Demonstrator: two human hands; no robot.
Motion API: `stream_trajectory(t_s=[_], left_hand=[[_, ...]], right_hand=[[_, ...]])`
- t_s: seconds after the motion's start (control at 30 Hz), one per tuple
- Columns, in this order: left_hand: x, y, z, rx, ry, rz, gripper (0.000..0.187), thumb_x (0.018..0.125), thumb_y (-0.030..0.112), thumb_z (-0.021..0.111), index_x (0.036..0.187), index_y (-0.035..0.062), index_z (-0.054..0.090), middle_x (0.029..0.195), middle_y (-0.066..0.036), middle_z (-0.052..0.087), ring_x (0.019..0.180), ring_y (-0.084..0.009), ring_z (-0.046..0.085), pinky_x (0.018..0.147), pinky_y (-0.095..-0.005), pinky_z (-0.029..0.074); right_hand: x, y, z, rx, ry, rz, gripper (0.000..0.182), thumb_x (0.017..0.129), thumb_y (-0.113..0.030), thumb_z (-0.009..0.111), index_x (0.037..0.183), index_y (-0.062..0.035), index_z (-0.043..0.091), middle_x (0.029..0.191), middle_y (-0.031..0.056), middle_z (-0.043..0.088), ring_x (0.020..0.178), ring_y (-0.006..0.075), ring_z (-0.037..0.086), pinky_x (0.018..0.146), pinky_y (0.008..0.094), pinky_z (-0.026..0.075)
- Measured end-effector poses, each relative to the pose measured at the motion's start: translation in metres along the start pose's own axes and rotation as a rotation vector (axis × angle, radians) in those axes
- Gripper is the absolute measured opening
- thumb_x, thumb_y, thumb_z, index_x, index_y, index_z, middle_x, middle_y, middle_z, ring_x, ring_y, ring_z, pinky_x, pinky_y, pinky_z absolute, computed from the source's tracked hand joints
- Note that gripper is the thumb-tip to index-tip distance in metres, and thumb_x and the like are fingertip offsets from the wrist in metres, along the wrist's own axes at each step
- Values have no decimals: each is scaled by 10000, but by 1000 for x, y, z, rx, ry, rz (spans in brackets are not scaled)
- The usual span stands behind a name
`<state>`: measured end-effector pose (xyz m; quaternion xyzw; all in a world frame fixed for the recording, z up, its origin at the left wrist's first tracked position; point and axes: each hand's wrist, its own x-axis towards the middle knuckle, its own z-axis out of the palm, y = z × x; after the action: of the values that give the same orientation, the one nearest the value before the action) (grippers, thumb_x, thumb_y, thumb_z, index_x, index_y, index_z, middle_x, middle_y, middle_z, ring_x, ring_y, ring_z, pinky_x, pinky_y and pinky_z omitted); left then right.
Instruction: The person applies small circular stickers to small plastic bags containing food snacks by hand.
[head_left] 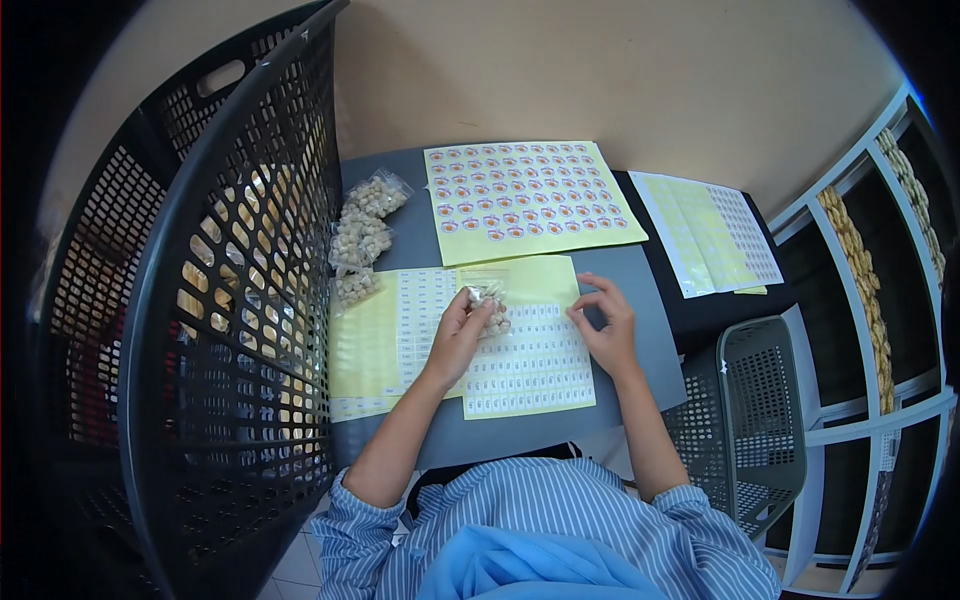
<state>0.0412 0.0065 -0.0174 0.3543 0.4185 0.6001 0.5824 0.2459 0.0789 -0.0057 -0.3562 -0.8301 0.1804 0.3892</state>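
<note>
One bag (498, 322) sits pinched in the left hand (459, 335); slack grip could drop it. Right hand (609, 328): fingertips close, contact unclear.

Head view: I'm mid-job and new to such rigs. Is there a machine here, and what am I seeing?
No machine shows, only a person's bare hands: the left grip and the right grip. One camera, worn on the head, looks forward and down. The left grip holds a small clear bag of pale pieces. The right grip is near the right edge of a label sheet; I cannot tell whether it holds anything. More filled bags lie at the left of the grey table, with a sheet of round stickers farther back. A dark basket stands at the left.
</note>
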Motion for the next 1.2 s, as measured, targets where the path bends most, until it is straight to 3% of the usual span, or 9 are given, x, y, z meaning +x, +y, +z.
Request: stream_trajectory(t_s=[0.07,0.2,0.27,0.37,0.5,0.63,0.83,0.93,1.2], left_hand=[[-3,3,2,22,-13,18,236,888,184,437,1070,36,464,931,-44,545,807,-103,554,734,-235,464],[-7,9,9,215,-109,82,289,828,168,554,1079,31,512,887,-39,560,804,-74,518,727,-221,425],[-6,1,6,339,-129,141,365,775,166,626,1109,76,509,848,-17,561,773,-79,512,711,-227,413],[-8,15,6,360,-89,133,407,757,142,641,1125,55,488,843,-14,564,770,-78,509,693,-233,411],[0,19,-8,109,119,257,402,777,103,608,1133,22,440,940,-70,564,873,-111,551,717,-227,462],[-1,22,-10,-154,55,202,333,806,92,571,1106,27,441,992,-84,548,883,-126,560,740,-255,490],[2,19,-14,-119,180,102,206,865,113,486,1047,35,429,1043,-102,526,928,-160,558,772,-272,500],[1,21,-13,-152,166,71,177,862,102,486,1020,39,440,1013,-83,523,922,-151,551,759,-275,505],[0,20,-11,-32,156,108,239,826,84,536,1045,18,466,971,-53,495,885,-122,544,698,-268,530]], right_hand=[[2,2,-1,175,224,85,194,695,-21,633,877,-37,567,1008,116,561,952,239,548,892,359,384],[22,-33,5,517,230,140,459,714,-25,627,1144,-57,468,956,101,560,844,169,556,780,290,431],[34,-49,8,652,-106,242,690,732,-21,616,1316,-70,252,912,89,564,773,125,567,687,245,451],[48,-48,22,699,-283,234,729,734,1,609,1335,-71,203,836,84,573,676,104,569,610,211,453],[66,-68,33,930,-121,315,697,728,41,596,1316,-71,241,744,69,577,673,100,586,584,202,472],[71,-73,42,798,-141,260,698,723,40,597,1314,-79,246,748,69,576,662,112,596,593,217,489],[72,-62,42,563,47,77,288,727,-22,605,1005,-37,533,1019,100,532,950,186,541,735,292,471],[75,-64,25,329,-305,-78,71,750,-105,575,764,-35,575,1167,122,438,1204,313,297,997,401,236],[80,-68,22,-37,-387,-257,68,745,-92,566,752,-27,587,1182,112,445,1246,338,235,990,440,251]])
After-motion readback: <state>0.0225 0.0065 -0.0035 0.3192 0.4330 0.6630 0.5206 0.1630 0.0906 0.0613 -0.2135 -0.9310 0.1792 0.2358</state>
